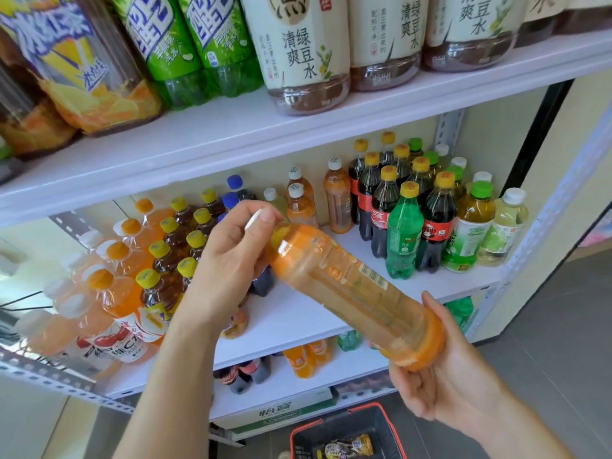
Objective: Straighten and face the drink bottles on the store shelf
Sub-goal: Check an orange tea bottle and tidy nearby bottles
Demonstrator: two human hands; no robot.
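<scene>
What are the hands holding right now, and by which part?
One clear plastic bottle of orange drink, tilted: the left hand grips its cap end, the right hand holds its base.

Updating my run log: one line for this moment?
left hand: grips cap end | right hand: holds base | orange drink bottle: tilted, in front of shelf

Bright, even daylight, strongest at left, where bottles wash out pale. Soft shadow under upper shelf. Wide-angle bends straight lines twd edges; slight blur throughout.
</scene>
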